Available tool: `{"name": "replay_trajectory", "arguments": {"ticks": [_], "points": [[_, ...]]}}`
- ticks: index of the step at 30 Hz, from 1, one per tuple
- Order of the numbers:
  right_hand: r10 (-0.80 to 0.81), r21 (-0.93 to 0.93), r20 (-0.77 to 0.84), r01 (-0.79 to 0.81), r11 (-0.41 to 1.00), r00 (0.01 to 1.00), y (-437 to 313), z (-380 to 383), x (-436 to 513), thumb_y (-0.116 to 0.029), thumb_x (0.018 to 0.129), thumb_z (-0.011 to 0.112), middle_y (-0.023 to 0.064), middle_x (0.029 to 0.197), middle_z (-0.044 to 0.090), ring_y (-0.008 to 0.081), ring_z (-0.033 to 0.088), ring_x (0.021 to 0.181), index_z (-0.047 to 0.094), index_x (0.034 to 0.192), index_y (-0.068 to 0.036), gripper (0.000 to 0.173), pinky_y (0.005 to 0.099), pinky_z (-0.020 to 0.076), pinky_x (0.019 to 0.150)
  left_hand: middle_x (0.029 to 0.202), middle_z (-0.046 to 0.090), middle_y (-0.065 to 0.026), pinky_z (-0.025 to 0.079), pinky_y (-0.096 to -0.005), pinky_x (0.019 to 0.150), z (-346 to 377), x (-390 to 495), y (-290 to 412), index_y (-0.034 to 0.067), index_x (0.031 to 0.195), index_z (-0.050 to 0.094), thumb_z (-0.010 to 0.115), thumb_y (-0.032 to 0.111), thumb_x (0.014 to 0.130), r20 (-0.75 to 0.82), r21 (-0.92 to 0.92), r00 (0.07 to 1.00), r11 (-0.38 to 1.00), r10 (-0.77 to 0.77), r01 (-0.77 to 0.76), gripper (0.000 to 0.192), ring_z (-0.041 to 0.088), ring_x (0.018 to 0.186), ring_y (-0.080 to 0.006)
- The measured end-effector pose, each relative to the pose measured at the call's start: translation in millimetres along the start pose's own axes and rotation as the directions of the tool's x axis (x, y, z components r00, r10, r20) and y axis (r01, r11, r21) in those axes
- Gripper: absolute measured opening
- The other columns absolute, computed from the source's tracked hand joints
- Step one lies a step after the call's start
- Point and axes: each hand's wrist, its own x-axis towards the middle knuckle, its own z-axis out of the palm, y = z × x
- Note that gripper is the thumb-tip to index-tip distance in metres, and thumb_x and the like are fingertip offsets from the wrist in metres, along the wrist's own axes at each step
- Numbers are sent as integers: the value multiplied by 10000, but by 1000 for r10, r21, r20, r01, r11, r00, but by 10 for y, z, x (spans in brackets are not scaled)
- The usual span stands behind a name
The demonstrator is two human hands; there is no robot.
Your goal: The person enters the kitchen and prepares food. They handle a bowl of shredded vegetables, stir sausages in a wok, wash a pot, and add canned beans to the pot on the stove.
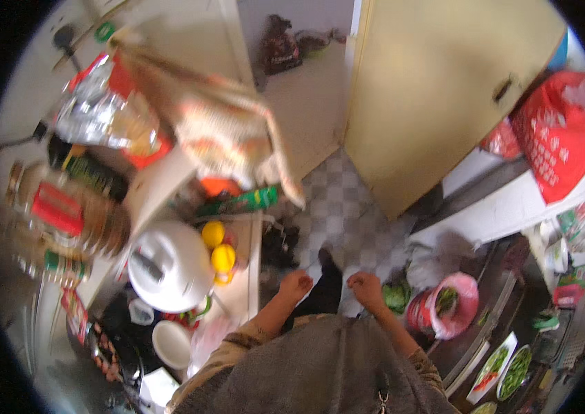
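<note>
My left hand (296,285) hangs in front of my body with its fingers curled in; nothing shows in it. Level with it, my right hand (366,290) is loosely closed too, with no visible object. Between them a dark-trousered leg (323,287) steps out over the chequered floor (334,191). The edge of the left counter (254,259) is what my left hand is nearest to. Close to my right hand are a green leafy vegetable (394,297) on the floor and a red bucket (421,314) with a pink bag liner and greens inside.
On the left stand a white rice cooker (168,279), yellow-lidded jars (223,257), a large plastic jug (106,222), a white bowl (172,344) and a pan of meat pieces (105,354). A patterned cloth (220,119) hangs above. Rightward are a door (442,93), a red bag (561,134) and vegetable dishes (514,372).
</note>
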Motion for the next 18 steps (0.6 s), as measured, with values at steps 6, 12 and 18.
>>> {"name": "replay_trajectory", "arguments": {"ticks": [6,12,18], "points": [[26,-144,47,-19,989,999,-216,-459,1363,-291,785,576,142,743,619,302,594,676,650,836,-75,234,383,459,616,786,570,-115,499,-394,645,1248,355,439,33,817,561,547,110,769,142,95,989,995,-36,22,92,573,714,-251],[20,-222,58,-7,975,998,-601,-690,2656,-314,802,598,121,774,632,254,606,698,633,839,-29,290,345,461,633,834,584,-71,495,-371,677,2491,540,916,61,907,584,571,178,800,323,165,946,983,17,-74,159,576,757,-221],[-210,-342,335,326,881,919,-599,-361,3542,-437,850,473,186,907,608,347,577,824,596,936,-7,455,414,451,719,905,584,-127,475,-395,735,2718,1071,1128,11,961,550,581,184,825,419,70,899,983,127,-172,222,566,836,-256]]}}
